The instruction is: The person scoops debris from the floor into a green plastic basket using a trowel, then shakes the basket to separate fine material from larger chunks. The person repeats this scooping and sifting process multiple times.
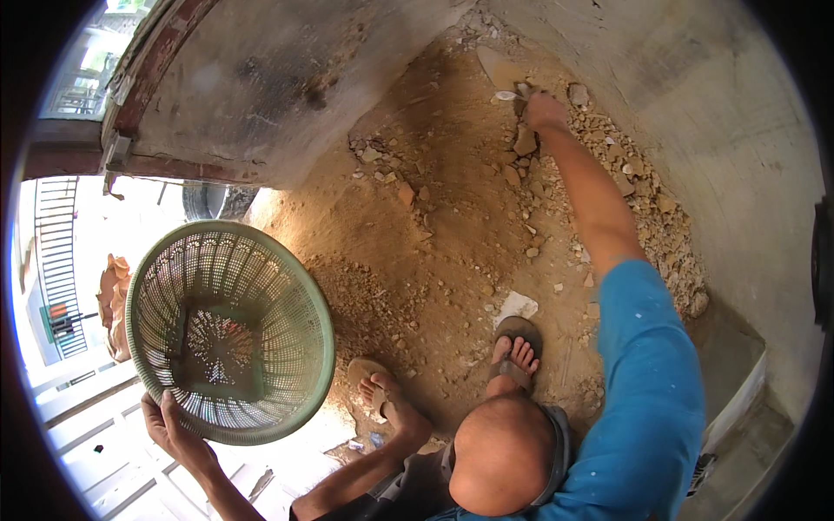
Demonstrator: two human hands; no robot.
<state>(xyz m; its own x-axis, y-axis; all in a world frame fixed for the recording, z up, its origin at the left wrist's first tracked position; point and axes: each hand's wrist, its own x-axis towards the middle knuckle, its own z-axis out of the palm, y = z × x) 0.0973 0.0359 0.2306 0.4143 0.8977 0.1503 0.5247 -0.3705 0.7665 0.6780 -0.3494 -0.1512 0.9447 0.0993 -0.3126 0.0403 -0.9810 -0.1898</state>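
My left hand (172,430) is closed on the rim of a round green plastic basket (306,282), thumb on the inner side. The basket is tilted so that its inside shows; its slotted walls let light through, and no rubble shows in it. At the far end of the dirt, my right hand (546,111) is closed round the handle of what looks like a trowel (499,68). Its flat, dust-coloured blade lies low against the ground, pointing away to the upper left. Broken pieces of rubble (525,141) lie just below that hand.
Loose brown dirt (408,286) covers the floor between two plastered walls. A bank of stones and rubble (647,195) runs along the right wall (747,174). My sandalled feet (517,352) stand at the near side, by a white chunk (518,306). A crumpled brown bag (114,304) stands left of the basket.
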